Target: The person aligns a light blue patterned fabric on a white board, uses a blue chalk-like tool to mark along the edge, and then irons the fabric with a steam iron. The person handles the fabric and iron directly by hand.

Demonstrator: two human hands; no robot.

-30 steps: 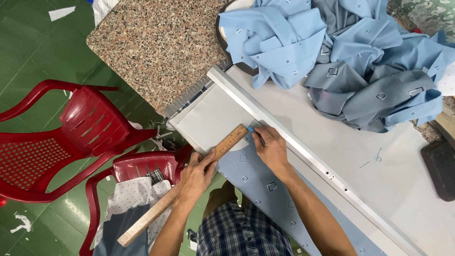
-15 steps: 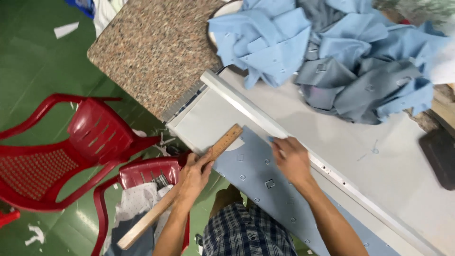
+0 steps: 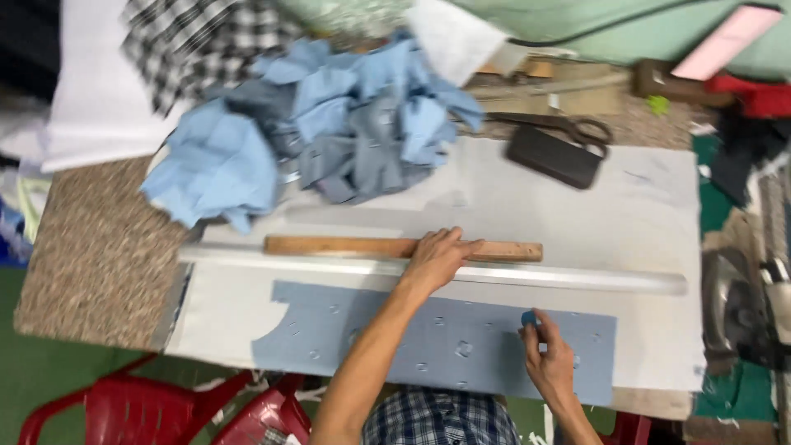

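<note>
On grey table (image 3: 643,206), left hand (image 3: 435,257) pressing wooden ruler (image 3: 346,245), right hand (image 3: 550,363) apparently pinching blue chalk (image 3: 528,318)

Tailoring bench in a cluttered workroom

A speckled granite counter (image 3: 99,247) carries a pale work board (image 3: 577,214). Below it, red plastic chairs (image 3: 124,412) stand on a green floor (image 3: 41,387). Behind the counter, white and checked cloth (image 3: 189,41) is piled at the left, against a pale green wall (image 3: 577,21). The light is even and soft.
</note>
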